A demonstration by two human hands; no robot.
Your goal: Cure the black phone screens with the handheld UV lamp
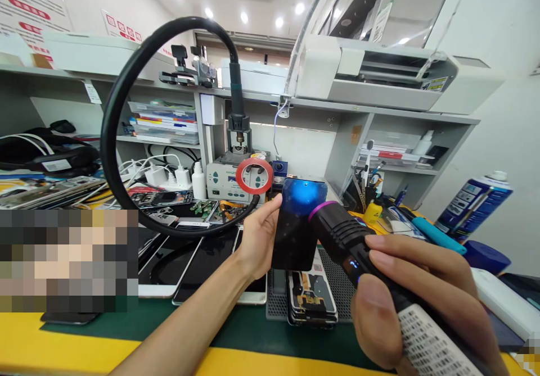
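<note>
My left hand (259, 241) holds a dark phone screen (294, 238) upright by its left edge, thumb along the side. My right hand (417, 291) is closed round a black flashlight (337, 227) with a purple ring at its head. The flashlight points at the upper part of the screen, where a blue glow shows. Below the screen, a stack of opened phones (311, 300) lies on a grey perforated mat (340, 283). The fingers behind the screen are hidden.
Several tablets (206, 263) lie left of my hands. Behind stands a hot-air station (221, 179) with a looping black hose (110, 117) and a red tape roll (240, 176). A blue spray can (470, 204) stands right; a printer (379, 75) sits on the shelf.
</note>
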